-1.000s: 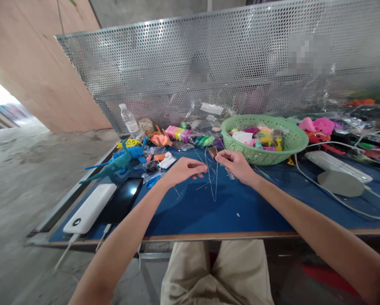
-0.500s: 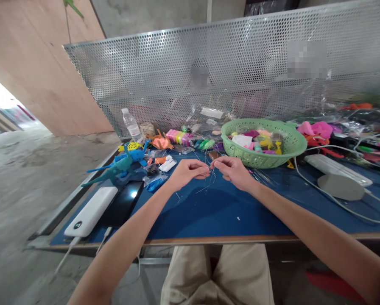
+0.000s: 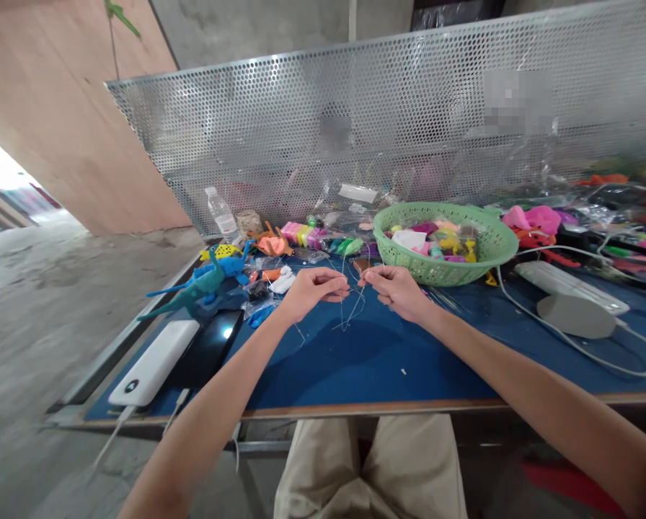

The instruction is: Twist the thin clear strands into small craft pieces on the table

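At the left end of the blue tabletop (image 3: pixel 323 378), a white power bank (image 3: pixel 158 360) lies beside a dark phone (image 3: pixel 215 335), with a teal dinosaur figure (image 3: pixel 196 292) just behind them. Next comes your left hand (image 3: pixel 312 294), held above the table with thumb and forefinger drawn together; they appear to pinch the thin pale strand (image 3: pixel 344 329), though its path at the fingertips is too fine to follow. That strand hangs in the gap between your hands. Half a second ago your fingertips nearly met; now they sit apart — and a slack loop shows between and below them. I judge that the strand is being worked, but is not drawn tight. Your right hand (image 3: pixel 399 293) seems to close thumb and forefinger on it — just in front of a brown piece (image 3: pixel 362 264). Behind that hand stands a green basket (image 3: pixel 447 273) of colourful pieces; a grey round pad (image 3: pixel 576 316) lies farther right.
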A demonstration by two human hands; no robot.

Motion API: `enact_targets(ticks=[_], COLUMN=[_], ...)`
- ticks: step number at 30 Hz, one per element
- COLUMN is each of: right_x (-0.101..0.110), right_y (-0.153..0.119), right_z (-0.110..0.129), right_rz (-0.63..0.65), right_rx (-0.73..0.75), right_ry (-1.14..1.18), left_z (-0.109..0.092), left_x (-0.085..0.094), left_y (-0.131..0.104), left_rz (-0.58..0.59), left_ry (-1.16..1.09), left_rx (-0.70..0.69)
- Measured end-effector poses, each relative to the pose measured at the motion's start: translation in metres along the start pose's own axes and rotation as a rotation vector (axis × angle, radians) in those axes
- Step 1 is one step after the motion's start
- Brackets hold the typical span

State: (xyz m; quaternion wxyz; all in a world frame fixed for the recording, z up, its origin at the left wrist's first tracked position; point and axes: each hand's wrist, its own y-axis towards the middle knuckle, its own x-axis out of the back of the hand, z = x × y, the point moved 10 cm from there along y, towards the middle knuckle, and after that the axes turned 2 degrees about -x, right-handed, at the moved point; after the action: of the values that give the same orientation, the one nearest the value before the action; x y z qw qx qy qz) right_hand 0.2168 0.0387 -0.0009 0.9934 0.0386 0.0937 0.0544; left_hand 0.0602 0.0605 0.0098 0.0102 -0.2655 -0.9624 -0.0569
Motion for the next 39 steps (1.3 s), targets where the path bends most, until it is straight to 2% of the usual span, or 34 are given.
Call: enact_targets(ticks=[5, 11, 18, 24, 26, 31, 34, 39], right_x=[-0.006, -0.010, -0.007, -0.001, -0.002, 0.004, 0.007, 0.013], right_y=[0.000, 0.003, 0.003, 0.002, 0.002, 0.000, 0.000, 0.001], right_z=[-0.002, -0.007, -0.003, 0.004, 0.006, 0.012, 0.016, 0.019], right_rz=[0.067, 0.102, 0.116, 0.078, 0.066, -0.008, -0.032, -0.077], right_rx=[0.018, 0.018, 0.008, 0.020, 0.026, 0.067, 0.095, 0.135], right_ry=[-0.019, -0.017, 0.028, 0.015, 0.019, 0.073, 0.082, 0.100], left_z=[-0.002, 0.000, -0.005, -0.011, -0.013, -0.006, 0.002, 0.015], left_x=[-0.010, -0.013, -0.007, 0.003, -0.002, -0.025, -0.025, -0.022], left_y=[-0.001, 0.000, 0.000, 0.000, -0.001, -0.005, -0.005, -0.003], left_rz=[0.035, 0.015, 0.001, -0.048, -0.014, 0.184, 0.186, 0.183], left_ry=[-0.026, -0.103, -0.119, -0.106, -0.122, -0.049, 0.050, 0.070], left_rx=[-0.027, -0.042, -0.057, -0.068, -0.073, -0.049, -0.025, 0.058])
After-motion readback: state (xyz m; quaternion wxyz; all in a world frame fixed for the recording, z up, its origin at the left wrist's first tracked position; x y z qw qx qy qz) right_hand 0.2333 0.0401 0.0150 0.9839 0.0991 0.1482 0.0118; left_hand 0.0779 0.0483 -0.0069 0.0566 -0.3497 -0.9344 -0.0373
